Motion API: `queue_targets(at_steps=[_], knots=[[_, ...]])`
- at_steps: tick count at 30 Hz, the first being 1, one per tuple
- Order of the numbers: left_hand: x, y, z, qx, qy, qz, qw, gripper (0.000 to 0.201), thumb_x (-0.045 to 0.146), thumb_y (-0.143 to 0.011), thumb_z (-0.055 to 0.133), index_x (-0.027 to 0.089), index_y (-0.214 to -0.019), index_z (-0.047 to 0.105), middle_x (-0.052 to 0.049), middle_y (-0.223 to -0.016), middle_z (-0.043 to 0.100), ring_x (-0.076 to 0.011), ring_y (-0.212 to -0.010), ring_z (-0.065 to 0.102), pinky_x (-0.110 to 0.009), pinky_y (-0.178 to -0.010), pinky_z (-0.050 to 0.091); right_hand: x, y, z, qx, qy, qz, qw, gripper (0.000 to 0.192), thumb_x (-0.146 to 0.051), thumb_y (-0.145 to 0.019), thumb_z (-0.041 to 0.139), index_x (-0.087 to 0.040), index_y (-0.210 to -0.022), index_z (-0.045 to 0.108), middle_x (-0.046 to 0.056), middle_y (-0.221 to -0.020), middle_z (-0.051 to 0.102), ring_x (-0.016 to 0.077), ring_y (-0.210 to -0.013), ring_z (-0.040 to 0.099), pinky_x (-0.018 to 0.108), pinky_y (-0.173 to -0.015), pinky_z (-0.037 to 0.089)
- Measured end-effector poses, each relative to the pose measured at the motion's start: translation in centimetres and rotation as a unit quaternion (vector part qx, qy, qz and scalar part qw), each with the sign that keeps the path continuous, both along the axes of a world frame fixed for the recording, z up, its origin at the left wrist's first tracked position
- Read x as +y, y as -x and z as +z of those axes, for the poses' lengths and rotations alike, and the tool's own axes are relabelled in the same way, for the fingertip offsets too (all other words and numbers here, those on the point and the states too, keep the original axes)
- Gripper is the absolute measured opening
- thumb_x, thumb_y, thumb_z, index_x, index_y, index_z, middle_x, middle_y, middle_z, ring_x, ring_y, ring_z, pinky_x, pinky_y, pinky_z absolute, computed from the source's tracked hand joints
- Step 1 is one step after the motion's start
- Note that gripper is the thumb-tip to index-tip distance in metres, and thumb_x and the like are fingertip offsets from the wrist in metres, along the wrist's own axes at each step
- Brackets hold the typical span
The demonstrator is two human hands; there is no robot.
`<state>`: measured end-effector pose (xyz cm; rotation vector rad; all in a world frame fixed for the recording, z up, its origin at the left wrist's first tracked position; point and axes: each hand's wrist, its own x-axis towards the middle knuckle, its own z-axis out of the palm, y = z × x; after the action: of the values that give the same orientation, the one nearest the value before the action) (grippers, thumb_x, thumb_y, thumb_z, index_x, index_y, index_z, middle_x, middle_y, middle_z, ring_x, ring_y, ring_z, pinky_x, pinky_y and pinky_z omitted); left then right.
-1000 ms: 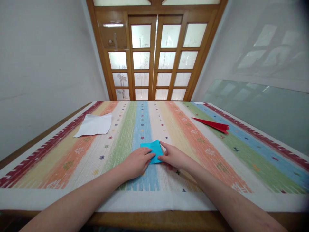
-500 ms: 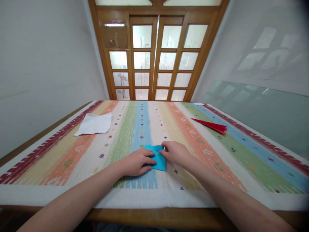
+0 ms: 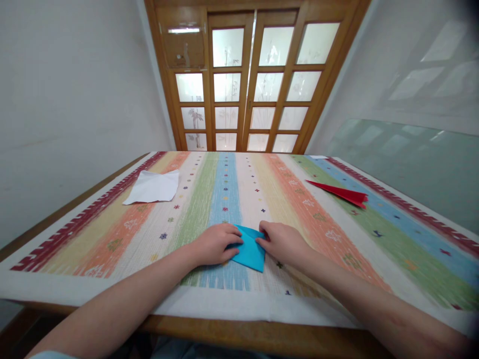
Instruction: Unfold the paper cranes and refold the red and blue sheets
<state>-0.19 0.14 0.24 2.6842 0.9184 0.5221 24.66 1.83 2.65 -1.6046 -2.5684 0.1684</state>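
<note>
A folded piece of bright blue paper (image 3: 249,252) is between my hands near the front of the table, turned at a slant. My left hand (image 3: 217,244) grips its left side, fingers over the top and thumb near the lower left edge. At the upper right corner, my right hand (image 3: 282,242) pinches the paper between thumb and fingers. Parts of the paper's edges are hidden under my fingers.
A striped cloth (image 3: 187,199) covers the table. Toward the back left lies a white sheet of paper (image 3: 152,187). A pointed, folded red paper (image 3: 339,193) lies on the right. Wood-framed glass doors (image 3: 245,80) stand beyond the table.
The blue paper has turned, its lower corner shifting down and to the right. My left fingers have moved from lying on it to gripping its left side. The camera view has shifted slightly.
</note>
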Motion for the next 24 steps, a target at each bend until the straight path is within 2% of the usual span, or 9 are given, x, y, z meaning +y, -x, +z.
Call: queue_targets(at_steps=[4,9,14,18,24], knots=[[0.0,0.3,0.2,0.035,-0.005,0.043,0.998,0.039,0.039,-0.091,0.068,0.018,-0.124,0.069,-0.012,-0.133,0.065,-0.0287,-0.12,0.061,-0.042,-0.104,0.049,-0.7,0.4,-0.2,0.043,-0.021,0.071,0.996,0.002,-0.019,-0.086,0.061,-0.02,-0.086,0.063,0.005,-0.084,0.071,0.0194,-0.074,0.061,0.029,-0.059,0.029],[0.1,0.4,0.3,0.062,-0.018,0.075,0.995,0.051,0.046,-0.089,0.069,0.016,-0.13,0.064,-0.014,-0.135,0.063,-0.0307,-0.122,0.059,-0.045,-0.105,0.047,-1.8,-0.1,-1.3,0.079,-0.024,0.154,0.985,0.01,-0.009,-0.087,0.058,-0.018,-0.084,0.062,0.005,-0.085,0.067,0.0179,-0.079,0.059,0.028,-0.068,0.036],[0.0,0.4,0.4,0.08,-0.031,0.099,0.991,0.059,0.053,-0.087,0.07,0.016,-0.132,0.062,-0.014,-0.132,0.064,-0.0308,-0.12,0.058,-0.045,-0.105,0.045,-1.6,-1.2,-2.3,0.133,-0.021,0.201,0.97,0.014,-0.012,-0.094,0.056,-0.019,-0.094,0.067,0.006,-0.093,0.068,0.0193,-0.088,0.061,0.03,-0.077,0.044],[0.0,0.5,0.4,0.089,-0.035,0.104,0.99,0.062,0.055,-0.088,0.068,0.016,-0.135,0.06,-0.014,-0.133,0.063,-0.0306,-0.122,0.057,-0.045,-0.106,0.044,-1.4,-1.5,-2.2,0.14,-0.028,0.246,0.959,0.018,-0.014,-0.097,0.054,-0.021,-0.096,0.07,0.007,-0.094,0.071,0.0201,-0.09,0.063,0.033,-0.081,0.046],[-0.4,0.4,0.4,0.119,-0.066,0.124,0.983,0.074,0.06,-0.088,0.065,0.01,-0.142,0.052,-0.017,-0.142,0.058,-0.0323,-0.129,0.054,-0.045,-0.111,0.04,-1.4,-1.4,-1.7,0.118,-0.01,0.249,0.961,0.017,-0.013,-0.096,0.057,-0.02,-0.095,0.071,0.006,-0.095,0.072,0.0205,-0.089,0.063,0.033,-0.08,0.047]])
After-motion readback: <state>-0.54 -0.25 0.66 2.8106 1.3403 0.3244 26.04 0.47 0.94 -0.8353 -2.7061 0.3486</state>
